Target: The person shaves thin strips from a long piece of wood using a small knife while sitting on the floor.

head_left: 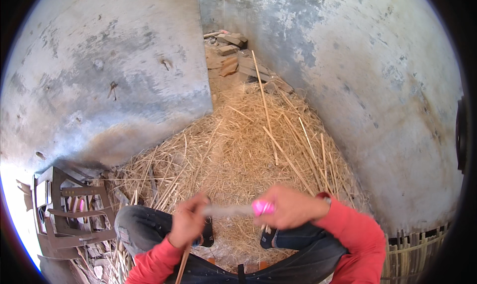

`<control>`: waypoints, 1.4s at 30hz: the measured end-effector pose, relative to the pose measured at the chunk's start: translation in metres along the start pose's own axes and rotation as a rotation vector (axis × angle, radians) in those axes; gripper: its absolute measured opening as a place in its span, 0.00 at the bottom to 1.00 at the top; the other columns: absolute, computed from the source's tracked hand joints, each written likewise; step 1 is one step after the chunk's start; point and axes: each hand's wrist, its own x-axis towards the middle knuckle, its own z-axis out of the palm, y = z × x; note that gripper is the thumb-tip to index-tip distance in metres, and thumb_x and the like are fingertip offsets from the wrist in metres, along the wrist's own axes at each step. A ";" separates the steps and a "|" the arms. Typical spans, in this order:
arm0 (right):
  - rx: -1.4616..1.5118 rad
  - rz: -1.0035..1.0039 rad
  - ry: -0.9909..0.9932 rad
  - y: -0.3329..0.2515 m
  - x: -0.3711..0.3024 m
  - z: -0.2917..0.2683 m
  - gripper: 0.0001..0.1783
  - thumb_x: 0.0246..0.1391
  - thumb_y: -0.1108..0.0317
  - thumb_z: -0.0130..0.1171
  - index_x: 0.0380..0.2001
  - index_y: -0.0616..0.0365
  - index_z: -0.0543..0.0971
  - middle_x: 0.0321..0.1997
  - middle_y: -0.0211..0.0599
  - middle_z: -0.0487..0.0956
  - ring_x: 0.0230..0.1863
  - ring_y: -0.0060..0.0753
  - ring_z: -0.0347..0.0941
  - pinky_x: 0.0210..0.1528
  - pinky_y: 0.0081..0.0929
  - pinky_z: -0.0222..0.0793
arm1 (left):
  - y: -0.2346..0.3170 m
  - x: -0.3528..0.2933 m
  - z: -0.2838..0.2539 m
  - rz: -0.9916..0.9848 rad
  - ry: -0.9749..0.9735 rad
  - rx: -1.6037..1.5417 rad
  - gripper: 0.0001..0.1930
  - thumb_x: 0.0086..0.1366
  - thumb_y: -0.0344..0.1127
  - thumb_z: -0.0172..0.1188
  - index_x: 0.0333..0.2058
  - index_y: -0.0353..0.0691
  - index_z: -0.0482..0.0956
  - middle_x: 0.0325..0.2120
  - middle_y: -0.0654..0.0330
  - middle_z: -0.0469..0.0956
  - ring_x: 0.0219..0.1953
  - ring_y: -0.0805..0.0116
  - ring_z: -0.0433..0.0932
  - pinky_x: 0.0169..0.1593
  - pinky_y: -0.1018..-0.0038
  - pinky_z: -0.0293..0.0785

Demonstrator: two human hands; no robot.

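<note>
Head view, only one I've got. My right hand [290,208] sits low centre, fist closed around a pink-handled knife [262,207], wrist bent inward, red sleeve [355,234] coming in from the lower right. The blade [226,210] runs left from the pink handle, blurred, toward my left hand [188,222]. Left hand is curled shut on a thin bamboo strip [183,264] that drops down past the wrist toward the lower edge; forearm rises from bottom centre. Both hands hover just in front of the straw pile [238,150], over my knees in dark trousers [144,224]. Left of the pile, a dark plastic stool [64,209]. Right of the pile, a woven bamboo mat [412,249] by the concrete wall [377,85].
</note>
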 end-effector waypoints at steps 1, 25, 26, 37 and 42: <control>-0.020 -0.025 -0.042 -0.001 -0.006 0.011 0.11 0.54 0.64 0.67 0.25 0.61 0.82 0.15 0.42 0.75 0.17 0.39 0.69 0.25 0.38 0.66 | -0.001 0.014 -0.016 -0.087 0.019 0.037 0.07 0.74 0.30 0.56 0.35 0.35 0.78 0.20 0.70 0.71 0.20 0.84 0.67 0.24 0.83 0.64; -0.127 -0.063 0.551 0.015 0.032 0.021 0.27 0.73 0.53 0.50 0.25 0.65 0.77 0.13 0.41 0.63 0.16 0.30 0.59 0.21 0.37 0.58 | 0.040 -0.010 -0.007 -0.571 -0.444 -0.582 0.22 0.76 0.26 0.52 0.67 0.37 0.69 0.20 0.67 0.61 0.16 0.81 0.56 0.18 0.79 0.55; -0.129 -0.062 0.549 0.016 0.033 0.021 0.27 0.73 0.53 0.50 0.25 0.65 0.77 0.13 0.41 0.63 0.16 0.30 0.59 0.21 0.37 0.58 | 0.039 -0.010 -0.008 -0.571 -0.443 -0.585 0.22 0.76 0.26 0.52 0.67 0.37 0.69 0.20 0.67 0.61 0.16 0.81 0.56 0.18 0.79 0.55; 0.084 -0.016 0.264 0.041 0.041 0.002 0.32 0.74 0.49 0.48 0.21 0.63 0.74 0.11 0.33 0.63 0.14 0.27 0.56 0.19 0.37 0.55 | 0.030 -0.007 -0.007 -0.589 -0.478 -0.630 0.24 0.76 0.27 0.54 0.69 0.40 0.68 0.21 0.67 0.65 0.17 0.81 0.59 0.18 0.80 0.56; 0.719 0.344 0.007 0.031 0.034 -0.014 0.30 0.72 0.46 0.51 0.22 0.57 0.77 0.13 0.23 0.66 0.15 0.19 0.56 0.19 0.29 0.53 | 0.032 -0.004 0.001 -0.540 -0.455 -0.539 0.23 0.76 0.29 0.55 0.67 0.41 0.70 0.20 0.69 0.65 0.17 0.83 0.60 0.18 0.81 0.56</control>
